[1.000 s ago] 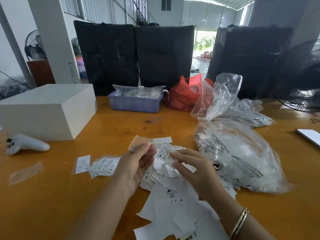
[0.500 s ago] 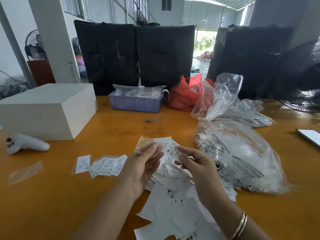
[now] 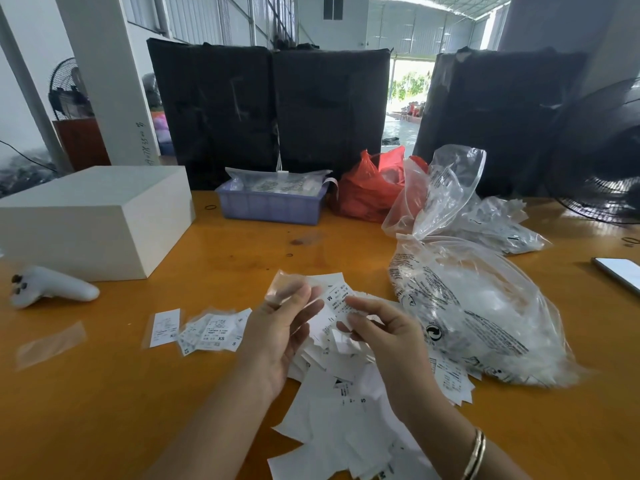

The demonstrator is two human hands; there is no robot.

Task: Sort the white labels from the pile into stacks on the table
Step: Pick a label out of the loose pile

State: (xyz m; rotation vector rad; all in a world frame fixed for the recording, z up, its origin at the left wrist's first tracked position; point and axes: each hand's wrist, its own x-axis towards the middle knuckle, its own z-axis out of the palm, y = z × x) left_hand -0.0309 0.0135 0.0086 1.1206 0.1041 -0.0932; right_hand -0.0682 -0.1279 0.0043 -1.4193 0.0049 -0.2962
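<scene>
Left hand raised above the table, thumb and fingers pinching a small clear sleeve at its lower edge; sleeve is blurred, contents cannot be told. Right hand just beside it, thumb and forefinger pinching a white label printed with "M" and small text. The two hands sit close, fingertips near each other but apart. Gold bangles on the right wrist.

Directly beneath both hands: the pile of white labels, loose and overlapping, spreading toward the near edge; some show "S" marks. To the left of the pile on the orange table, a small stack of sleeved labels with "XS" and "S" visible, and just left of that a single sleeved label lying flat. Further left, an empty-looking clear sleeve, blurred.

Right of the pile, touching its edge, a big clear plastic bag with black print, white contents inside. Behind it a second clear bag and a red plastic bag. Purple basket with bagged items at the table's far side. White box far left, white controller in front of it. Phone at the right edge. Black wrapped bundles and a fan behind the table.
</scene>
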